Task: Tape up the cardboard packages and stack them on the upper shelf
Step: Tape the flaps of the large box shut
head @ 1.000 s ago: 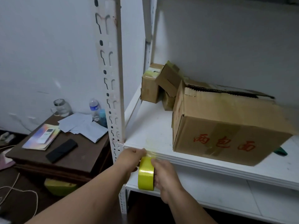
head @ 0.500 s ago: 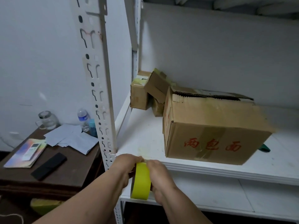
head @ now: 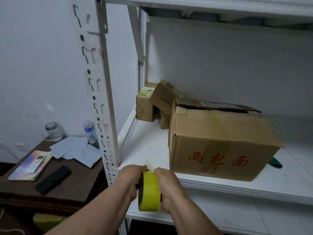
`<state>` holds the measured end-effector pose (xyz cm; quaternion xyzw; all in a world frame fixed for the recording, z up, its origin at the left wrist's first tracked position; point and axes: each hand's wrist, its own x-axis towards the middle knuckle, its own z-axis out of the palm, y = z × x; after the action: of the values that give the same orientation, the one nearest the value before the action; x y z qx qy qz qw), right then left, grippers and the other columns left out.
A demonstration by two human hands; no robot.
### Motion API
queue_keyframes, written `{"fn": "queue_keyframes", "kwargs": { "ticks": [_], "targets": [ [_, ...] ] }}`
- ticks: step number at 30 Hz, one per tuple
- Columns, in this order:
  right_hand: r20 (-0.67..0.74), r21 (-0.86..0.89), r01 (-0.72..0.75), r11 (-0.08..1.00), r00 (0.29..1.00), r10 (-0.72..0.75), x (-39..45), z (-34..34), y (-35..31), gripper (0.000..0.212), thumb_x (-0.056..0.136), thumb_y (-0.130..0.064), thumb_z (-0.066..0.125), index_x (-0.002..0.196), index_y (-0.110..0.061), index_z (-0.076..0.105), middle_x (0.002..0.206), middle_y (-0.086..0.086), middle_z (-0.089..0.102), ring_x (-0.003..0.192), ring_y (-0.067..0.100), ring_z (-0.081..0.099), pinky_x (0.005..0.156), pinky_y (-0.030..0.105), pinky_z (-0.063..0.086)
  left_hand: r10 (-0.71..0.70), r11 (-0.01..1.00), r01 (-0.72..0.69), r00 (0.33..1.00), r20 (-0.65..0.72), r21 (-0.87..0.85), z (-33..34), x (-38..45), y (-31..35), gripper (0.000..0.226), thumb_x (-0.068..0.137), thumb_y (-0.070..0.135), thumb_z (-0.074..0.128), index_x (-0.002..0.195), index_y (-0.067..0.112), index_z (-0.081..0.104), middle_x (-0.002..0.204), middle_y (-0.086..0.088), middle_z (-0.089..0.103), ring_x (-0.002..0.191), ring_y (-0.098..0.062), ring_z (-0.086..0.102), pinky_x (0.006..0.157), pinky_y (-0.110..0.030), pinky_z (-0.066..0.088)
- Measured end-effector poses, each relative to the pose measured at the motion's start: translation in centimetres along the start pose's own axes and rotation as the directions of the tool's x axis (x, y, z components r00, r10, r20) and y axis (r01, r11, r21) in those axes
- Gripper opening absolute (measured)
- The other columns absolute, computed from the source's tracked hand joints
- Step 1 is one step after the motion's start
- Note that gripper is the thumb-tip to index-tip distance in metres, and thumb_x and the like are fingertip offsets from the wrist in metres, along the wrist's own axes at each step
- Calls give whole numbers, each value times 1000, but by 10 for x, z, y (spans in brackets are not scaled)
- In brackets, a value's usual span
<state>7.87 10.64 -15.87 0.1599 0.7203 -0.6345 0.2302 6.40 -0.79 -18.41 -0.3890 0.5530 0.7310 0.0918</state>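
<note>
A person's left hand (head: 131, 178) and right hand (head: 169, 185) hold a yellow tape roll (head: 149, 191) on edge between them, just off the front edge of the white shelf (head: 147, 150). The left hand's fingers curl around the roll's left face; the right hand's fingers (head: 159, 171) pinch at the roll's top, apparently working a tape end loose. The large cardboard box (head: 218, 143), top flaps unsealed, sits on the shelf ahead and to the right, its long axis running along the front edge; the right hand is nearer. Smaller boxes (head: 152, 104) cluster at the back left corner. The upper shelf (head: 203, 4) spans overhead.
</note>
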Motion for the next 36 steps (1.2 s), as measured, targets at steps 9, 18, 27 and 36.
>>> {"fn": "queue_keyframes", "kwargs": {
  "ticks": [9,18,27,36],
  "targets": [
    [69,55,260,964,962,-263,-17,-7,-30,18,99,-24,49,104,-22,66,98,0,64,100,25,62,90,40,50,264,943,-250,964,37,-219,-10,-51,28,16,76,5,77,90,0,70,82,-10,54,76,-21,49,65,-30,46],
    [124,-198,482,853,876,-466,-37,-29,-32,6,94,-25,61,95,-25,68,80,-2,63,66,10,56,59,20,43,814,465,-790,559,157,400,-35,-64,-19,38,96,51,55,80,25,78,88,6,72,90,-4,63,84,-26,47],
    [259,-346,579,738,815,-518,-62,-74,-39,13,89,-21,62,81,-25,71,81,-9,69,66,2,55,60,16,42,735,675,-646,632,-244,356,-65,-65,-36,30,101,42,48,91,27,72,93,1,72,94,-18,65,81,-35,50],
    [353,-471,604,643,797,-490,-82,-117,-59,21,88,-38,70,84,-18,71,72,-10,63,63,6,53,58,22,41,492,806,-562,810,320,186,-5,-155,12,79,76,86,45,117,22,63,114,-2,68,99,-15,68,80,-41,57]
  ]
}}
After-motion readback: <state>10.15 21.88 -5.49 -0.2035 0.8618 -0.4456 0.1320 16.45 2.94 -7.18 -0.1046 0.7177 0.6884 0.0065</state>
